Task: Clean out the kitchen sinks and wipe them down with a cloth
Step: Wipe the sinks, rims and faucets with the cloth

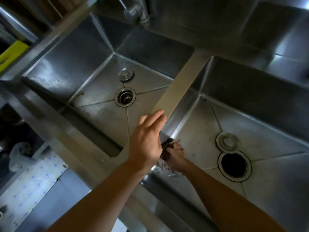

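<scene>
Two steel sink basins lie side by side, the left sink (93, 67) and the right sink (267, 124), parted by a flat steel divider (182, 81). My left hand (147, 139) rests on the near end of the divider, fingers fairly straight. Down in the right basin, my right hand (175, 154) grips a dark, crumpled cloth (165, 156) against the near left wall by the corner. Part of the cloth is hidden behind my left hand.
A plug (125, 74) lies beside the open drain (125, 97) in the left sink; a round plug (227, 141) sits by the open drain (234, 166) in the right one. The faucet (137, 12) stands at the back. A yellow object (10, 52) is far left.
</scene>
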`<state>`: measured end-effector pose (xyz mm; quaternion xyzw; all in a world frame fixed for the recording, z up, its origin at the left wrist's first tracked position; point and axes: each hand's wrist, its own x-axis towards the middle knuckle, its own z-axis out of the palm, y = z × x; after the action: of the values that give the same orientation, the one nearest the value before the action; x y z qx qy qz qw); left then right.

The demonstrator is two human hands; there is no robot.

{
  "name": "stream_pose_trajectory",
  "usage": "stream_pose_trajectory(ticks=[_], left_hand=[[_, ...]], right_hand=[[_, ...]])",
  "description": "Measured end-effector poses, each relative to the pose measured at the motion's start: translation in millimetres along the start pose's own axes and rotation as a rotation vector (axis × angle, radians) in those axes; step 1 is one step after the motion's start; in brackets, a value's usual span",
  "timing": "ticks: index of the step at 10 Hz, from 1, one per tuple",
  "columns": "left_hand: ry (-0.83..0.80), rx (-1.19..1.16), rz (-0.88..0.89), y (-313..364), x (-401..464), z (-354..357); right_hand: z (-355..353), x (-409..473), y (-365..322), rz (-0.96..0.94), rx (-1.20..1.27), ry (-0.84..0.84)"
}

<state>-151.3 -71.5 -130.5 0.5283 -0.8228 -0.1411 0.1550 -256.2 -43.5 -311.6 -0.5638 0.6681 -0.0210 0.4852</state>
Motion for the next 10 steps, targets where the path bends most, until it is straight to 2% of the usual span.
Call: stream_pose_trajectory(ticks=[1, 2, 4, 7, 8, 9, 10], left_hand=[[-0.012, 0.015, -0.015, 0, -1, 1], [-0.024, 0.042, -0.024, 2, 0, 1], [-0.026, 0.039, -0.042, 1, -2, 1], [-0.118, 0.058, -0.042, 0, -4, -2], [-0.127, 0.027, -0.020, 2, -6, -5], [-0.140, 0.022, 0.095, 11, -17, -3], [-0.265, -0.014, 0.208, 28, -34, 10]], right_hand=[[18, -14, -6, -0.071, -0.167, -0.175], [35, -25, -13, -0.143, -0.302, -0.261], [24, -34, -15, -0.189, -0.533, -0.349], [10, -65, 0, 0.038, -0.304, -0.441], [1, -79, 11, 0.031, -0.322, -0.494], [2, -95, 36, 0.075, -0.173, -0.416], [5, -107, 54, 0.117, -0.057, -0.322]])
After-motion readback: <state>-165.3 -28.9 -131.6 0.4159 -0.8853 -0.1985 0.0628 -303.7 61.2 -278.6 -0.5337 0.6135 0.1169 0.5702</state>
